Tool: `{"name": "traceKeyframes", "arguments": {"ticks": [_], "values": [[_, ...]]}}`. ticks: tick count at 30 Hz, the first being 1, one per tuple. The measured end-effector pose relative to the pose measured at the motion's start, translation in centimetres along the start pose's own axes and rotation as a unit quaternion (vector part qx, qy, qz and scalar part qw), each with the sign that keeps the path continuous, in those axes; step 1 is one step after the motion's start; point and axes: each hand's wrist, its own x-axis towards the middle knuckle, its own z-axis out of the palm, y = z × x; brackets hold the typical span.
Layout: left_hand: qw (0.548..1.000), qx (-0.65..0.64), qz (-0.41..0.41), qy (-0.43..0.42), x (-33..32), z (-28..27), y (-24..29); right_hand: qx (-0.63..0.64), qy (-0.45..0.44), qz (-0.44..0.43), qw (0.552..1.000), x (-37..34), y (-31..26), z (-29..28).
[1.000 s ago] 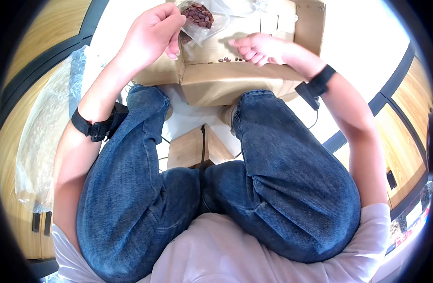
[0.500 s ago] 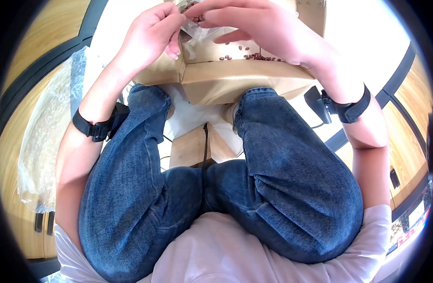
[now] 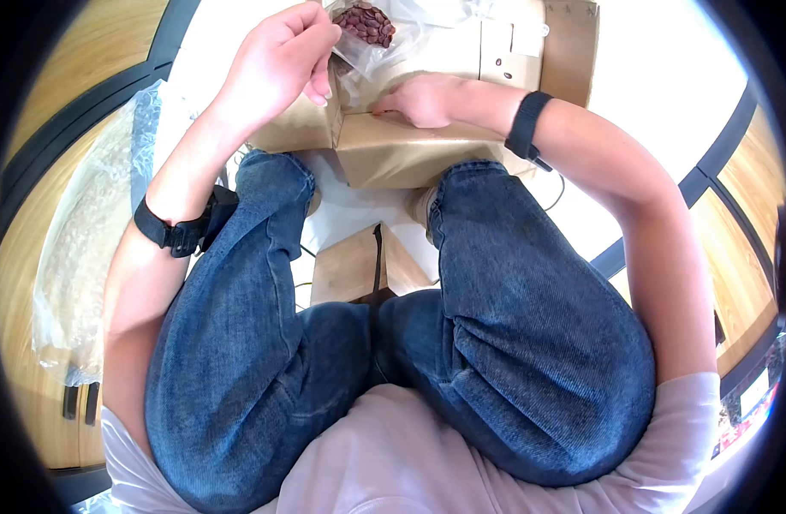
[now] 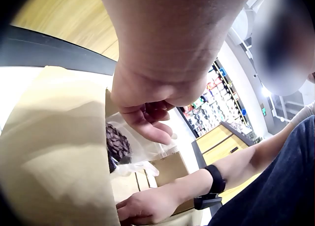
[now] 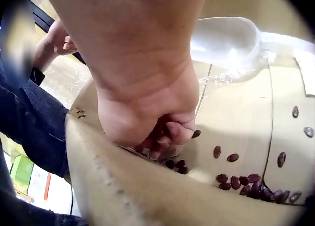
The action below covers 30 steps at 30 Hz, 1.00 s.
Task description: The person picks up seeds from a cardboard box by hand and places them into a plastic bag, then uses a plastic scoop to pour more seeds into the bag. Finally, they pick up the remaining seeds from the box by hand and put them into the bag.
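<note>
My left hand (image 3: pixel 286 60) is at the box's left side with its thumb and index finger together, pinching the edge of a clear plastic bag (image 3: pixel 401 38). Dark red melon seeds (image 3: pixel 365 24) fill part of this bag. My right hand (image 3: pixel 423 101) reaches low into the cardboard box (image 3: pixel 419 154), behind its near wall. In the right wrist view its fingers (image 5: pixel 179 132) curl down at the box floor, and something dark red shows in the shadow between them. Loose melon seeds (image 5: pixel 256 189) lie beside it along the near wall, with a few more scattered farther in.
A white plastic scoop (image 5: pixel 226 38) lies in the box beyond the right hand. To the left hangs a crumpled clear plastic sheet (image 3: pixel 85 257). A small wooden block (image 3: pixel 346 265) stands between the legs, and wood-fronted cabinets (image 3: pixel 735 265) flank both sides.
My right hand rose from the box to the bag's mouth, then dropped back to the box floor, farther left than at first. My left hand has stayed at the bag's edge.
</note>
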Motion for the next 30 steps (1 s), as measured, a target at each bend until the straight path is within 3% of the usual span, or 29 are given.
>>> {"name": "traceKeyframes", "arguments": {"ticks": [7, 12, 14, 15, 17, 19, 23, 25, 27, 29, 30], "values": [[1.0, -0.007, 0.012, -0.001, 0.3, -0.5, -0.4, 0.015, -0.058, 0.033, 0.998, -1.7, 1.2, -1.3], [1.0, -0.011, 0.011, 0.002, 0.0, -0.3, -0.4, 0.022, -0.022, 0.046, 0.998, -3.6, 3.2, 0.2], [1.0, -0.011, 0.007, -0.003, 0.0, -0.4, -0.5, 0.1, 0.072, 0.057, 0.991, -4.9, 3.4, 0.2], [1.0, -0.011, 0.007, -0.004, 0.0, -0.4, -0.5, 0.1, 0.072, 0.058, 0.991, -5.0, 4.0, 0.4], [1.0, 0.01, 0.006, -0.008, 0.1, -0.4, -0.5, 0.091, 0.275, 0.014, 0.957, -4.6, 5.4, 0.7], [1.0, 0.004, 0.004, -0.005, 0.2, 0.0, -0.3, 0.07, 0.305, -0.009, 0.95, -4.2, 6.3, 1.1], [1.0, -0.007, 0.004, -0.007, 0.3, 0.3, -0.3, 0.054, 0.23, -0.021, 0.971, -3.6, 5.5, 1.2], [1.0, -0.01, 0.003, -0.003, 0.4, 0.4, -0.2, 0.042, 0.145, -0.023, 0.988, -3.6, 5.0, 0.9], [1.0, -0.013, 0.001, 0.001, 0.4, 0.4, -0.2, 0.013, 0.132, -0.048, 0.99, -3.5, 5.2, 0.8], [1.0, 0.003, 0.01, -0.012, 0.5, 0.3, -0.2, -0.031, 0.012, -0.035, 0.999, -3.8, 5.5, 0.9], [1.0, 0.003, 0.01, -0.013, 0.5, 0.3, -0.3, -0.03, 0.012, -0.034, 0.999, -4.1, 5.5, 1.0]]}}
